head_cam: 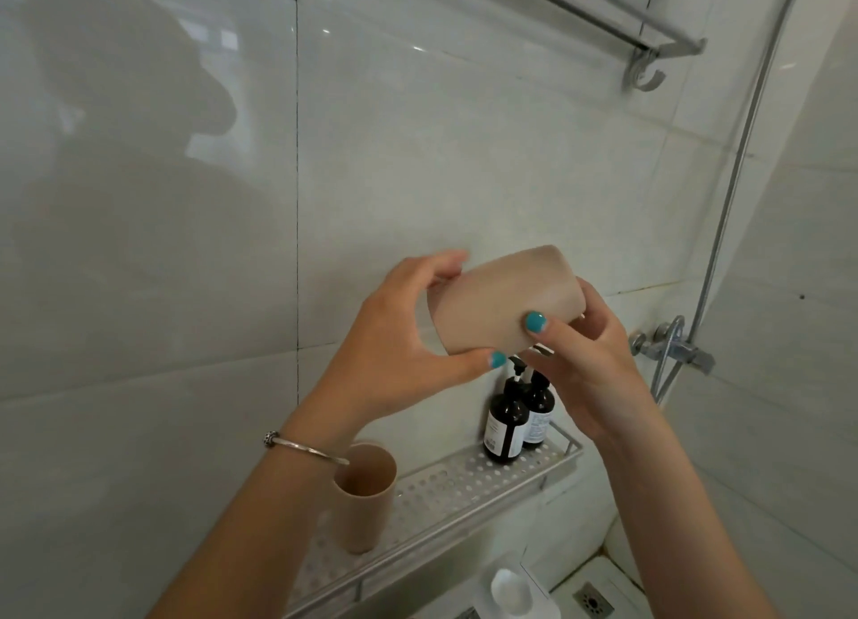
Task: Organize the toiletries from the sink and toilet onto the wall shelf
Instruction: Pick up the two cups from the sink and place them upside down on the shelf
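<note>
Both hands hold a beige cup (503,300) tipped on its side in front of the tiled wall, above the shelf. My left hand (394,344) grips its base end, and my right hand (589,358) holds its mouth end. Below them runs the perforated metal wall shelf (464,484). A second beige cup (367,498) stands upright on the shelf's left part, partly behind my left forearm. Two dark pump bottles (517,416) with white labels stand together at the shelf's right end, their pump heads partly hidden by my hands.
A chrome towel rack (645,38) hangs high on the wall at the upper right. A shower hose (738,168) runs down to a chrome mixer valve (673,347) at the right. A white bottle (510,590) and a floor drain (594,602) lie below the shelf.
</note>
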`<action>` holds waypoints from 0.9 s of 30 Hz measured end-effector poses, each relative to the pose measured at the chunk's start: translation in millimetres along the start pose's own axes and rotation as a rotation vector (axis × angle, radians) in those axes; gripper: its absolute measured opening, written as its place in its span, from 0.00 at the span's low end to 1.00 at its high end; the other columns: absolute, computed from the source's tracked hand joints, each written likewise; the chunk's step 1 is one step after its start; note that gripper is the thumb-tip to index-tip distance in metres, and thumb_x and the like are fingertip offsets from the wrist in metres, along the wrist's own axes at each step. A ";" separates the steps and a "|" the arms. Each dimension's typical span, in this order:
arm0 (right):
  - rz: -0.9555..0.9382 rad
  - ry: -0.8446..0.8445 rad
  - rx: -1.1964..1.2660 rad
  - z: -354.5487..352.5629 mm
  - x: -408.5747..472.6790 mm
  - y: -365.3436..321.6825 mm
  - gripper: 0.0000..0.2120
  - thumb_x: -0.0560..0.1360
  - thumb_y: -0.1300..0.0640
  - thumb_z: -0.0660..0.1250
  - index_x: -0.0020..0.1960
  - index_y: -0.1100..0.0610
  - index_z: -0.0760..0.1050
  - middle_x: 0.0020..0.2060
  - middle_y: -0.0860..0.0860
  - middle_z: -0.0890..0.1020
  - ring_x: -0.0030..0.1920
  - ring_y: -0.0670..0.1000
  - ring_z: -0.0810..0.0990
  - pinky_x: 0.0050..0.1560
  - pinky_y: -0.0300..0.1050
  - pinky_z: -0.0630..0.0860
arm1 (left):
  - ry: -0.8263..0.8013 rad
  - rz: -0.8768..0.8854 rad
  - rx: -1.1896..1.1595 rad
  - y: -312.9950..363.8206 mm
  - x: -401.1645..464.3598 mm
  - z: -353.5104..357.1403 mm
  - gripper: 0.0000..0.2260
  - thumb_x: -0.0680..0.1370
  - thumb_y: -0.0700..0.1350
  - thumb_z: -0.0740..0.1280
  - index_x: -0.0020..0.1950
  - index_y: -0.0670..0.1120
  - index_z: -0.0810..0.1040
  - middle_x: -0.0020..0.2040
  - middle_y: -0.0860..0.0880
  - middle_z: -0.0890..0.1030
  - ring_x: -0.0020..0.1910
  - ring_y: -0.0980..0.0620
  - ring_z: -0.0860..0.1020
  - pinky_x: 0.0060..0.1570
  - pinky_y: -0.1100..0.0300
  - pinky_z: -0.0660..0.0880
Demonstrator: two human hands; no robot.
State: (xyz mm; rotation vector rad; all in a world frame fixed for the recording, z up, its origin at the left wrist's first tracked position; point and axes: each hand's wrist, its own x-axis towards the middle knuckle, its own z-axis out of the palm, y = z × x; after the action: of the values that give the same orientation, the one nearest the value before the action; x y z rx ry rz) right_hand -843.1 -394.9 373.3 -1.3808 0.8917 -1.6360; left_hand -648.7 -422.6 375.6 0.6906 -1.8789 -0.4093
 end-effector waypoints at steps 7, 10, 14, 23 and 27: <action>0.043 -0.065 -0.062 -0.8 3.7 -7.5 0.37 0.58 0.49 0.78 0.66 0.54 0.73 0.56 0.53 0.83 0.55 0.54 0.82 0.62 0.61 0.73 | 0.089 -0.264 -0.424 -9.8 -2.1 17.6 0.27 0.60 0.55 0.77 0.57 0.50 0.79 0.53 0.52 0.82 0.48 0.56 0.82 0.47 0.62 0.79; 0.047 -0.123 -0.149 -4.0 6.3 -7.5 0.36 0.59 0.52 0.76 0.66 0.55 0.73 0.56 0.55 0.83 0.56 0.56 0.82 0.60 0.57 0.77 | -0.030 -0.366 -0.617 -22.8 -4.4 24.2 0.26 0.63 0.55 0.74 0.58 0.46 0.80 0.55 0.48 0.83 0.53 0.50 0.82 0.56 0.51 0.78; -0.009 -0.069 -0.283 -9.3 6.8 -5.2 0.35 0.55 0.51 0.79 0.61 0.53 0.76 0.51 0.52 0.85 0.52 0.54 0.84 0.49 0.51 0.80 | -0.104 -0.277 -0.473 -30.3 -10.7 25.5 0.27 0.65 0.54 0.75 0.62 0.56 0.74 0.61 0.55 0.79 0.61 0.56 0.77 0.62 0.54 0.73; -0.060 -0.127 -0.486 -10.3 7.9 7.5 0.40 0.53 0.47 0.81 0.64 0.49 0.73 0.55 0.48 0.83 0.54 0.50 0.83 0.52 0.49 0.81 | -0.081 -0.225 -0.331 -39.4 -16.6 29.6 0.37 0.58 0.51 0.79 0.64 0.56 0.71 0.59 0.57 0.79 0.57 0.57 0.79 0.53 0.59 0.78; -0.041 -0.178 -0.622 -12.8 13.0 16.7 0.36 0.58 0.51 0.83 0.63 0.50 0.74 0.55 0.46 0.83 0.56 0.46 0.82 0.55 0.46 0.79 | -0.176 -0.258 -0.289 -47.9 -20.9 28.4 0.38 0.58 0.52 0.80 0.66 0.58 0.70 0.61 0.60 0.78 0.60 0.62 0.77 0.58 0.61 0.76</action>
State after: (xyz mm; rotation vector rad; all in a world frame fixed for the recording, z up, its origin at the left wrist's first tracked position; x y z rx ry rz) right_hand -854.6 -413.6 362.0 -1.9340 1.3362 -1.2810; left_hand -655.5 -447.5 322.1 0.7194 -1.8474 -0.9142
